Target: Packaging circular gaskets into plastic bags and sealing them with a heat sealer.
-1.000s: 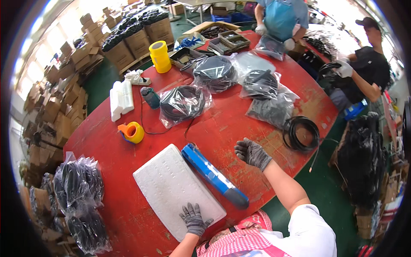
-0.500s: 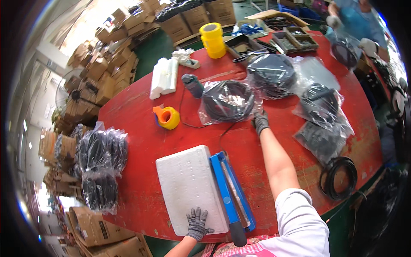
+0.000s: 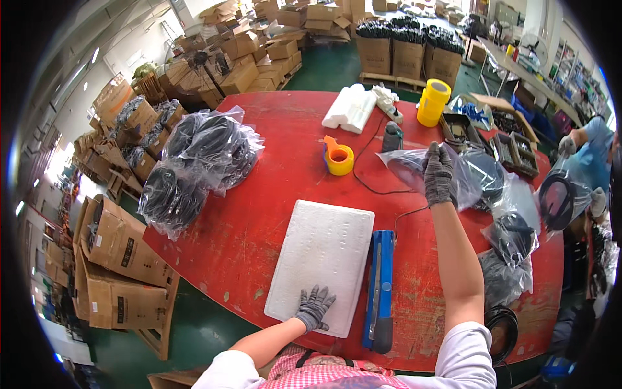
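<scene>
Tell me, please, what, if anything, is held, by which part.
The right hand holds a plastic bag, exact place unclear; the left hand holds nothing.

Clear bag partly out of sight behind the right grip, co-worker incomplete at the right rim

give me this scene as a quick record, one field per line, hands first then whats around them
left hand: spread flat on the white foam board
right hand: closed on a clear bag, beyond the sealer
sealer: blue, right of the board, dark handle toward the person
surface: red table
far side: dark bottle, yellow tape in an orange holder
left side: bagged black coils
co-worker: at the far right, partly cut off
</scene>
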### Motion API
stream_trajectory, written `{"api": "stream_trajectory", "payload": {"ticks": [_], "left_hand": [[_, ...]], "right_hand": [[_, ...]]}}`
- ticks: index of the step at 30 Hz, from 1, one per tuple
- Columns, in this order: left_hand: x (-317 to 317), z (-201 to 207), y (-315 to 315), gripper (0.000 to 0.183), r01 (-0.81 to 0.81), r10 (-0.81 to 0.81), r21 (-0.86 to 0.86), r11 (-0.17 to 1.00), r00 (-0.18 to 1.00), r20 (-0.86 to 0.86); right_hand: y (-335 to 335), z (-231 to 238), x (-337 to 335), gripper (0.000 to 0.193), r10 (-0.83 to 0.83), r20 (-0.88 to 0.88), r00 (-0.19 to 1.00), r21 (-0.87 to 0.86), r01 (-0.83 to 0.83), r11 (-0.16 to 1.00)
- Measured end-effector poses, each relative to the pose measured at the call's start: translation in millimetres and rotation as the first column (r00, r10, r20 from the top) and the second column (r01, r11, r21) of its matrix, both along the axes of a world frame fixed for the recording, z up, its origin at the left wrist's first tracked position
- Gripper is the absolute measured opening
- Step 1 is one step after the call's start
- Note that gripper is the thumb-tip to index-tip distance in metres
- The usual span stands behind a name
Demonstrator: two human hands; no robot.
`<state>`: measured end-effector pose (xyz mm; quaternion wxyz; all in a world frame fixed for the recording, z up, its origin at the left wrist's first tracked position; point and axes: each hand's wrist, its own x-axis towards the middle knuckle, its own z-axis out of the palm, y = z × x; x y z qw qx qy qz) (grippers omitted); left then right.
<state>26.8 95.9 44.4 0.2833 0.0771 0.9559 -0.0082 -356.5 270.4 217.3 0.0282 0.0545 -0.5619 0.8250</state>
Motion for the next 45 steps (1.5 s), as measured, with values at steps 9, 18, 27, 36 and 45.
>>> {"api": "stream_trajectory", "payload": {"ticks": [9,18,27,36,45], "left_hand": [[-9,42,-32,0.063,-0.732,0.062,0.480,-0.484,0.519,0.853],[102,33,-143,0.044,-0.702,0.044,0.251,-0.666,0.298,0.953],[52,-20,-120,0.053,-0.768,0.067,0.405,-0.497,0.431,0.900],[-14,-18,-38,0.058,-0.717,0.018,0.410,-0.564,0.486,0.874],[-14,-14,-41,0.056,-0.769,0.101,0.328,-0.549,0.329,0.939]], "right_hand": [[-17,165,262,0.021,0.284,-0.034,0.958,0.154,-0.276,0.949],[38,13,405,0.007,0.546,0.183,0.817,0.309,-0.575,0.757],[107,-58,491,0.016,0.254,0.762,0.596,-0.030,-0.360,0.932],[178,-117,454,0.022,0.282,0.814,0.508,0.067,-0.563,0.824],[134,-183,326,0.039,-0.073,0.245,0.967,0.594,-0.090,0.799]]}}
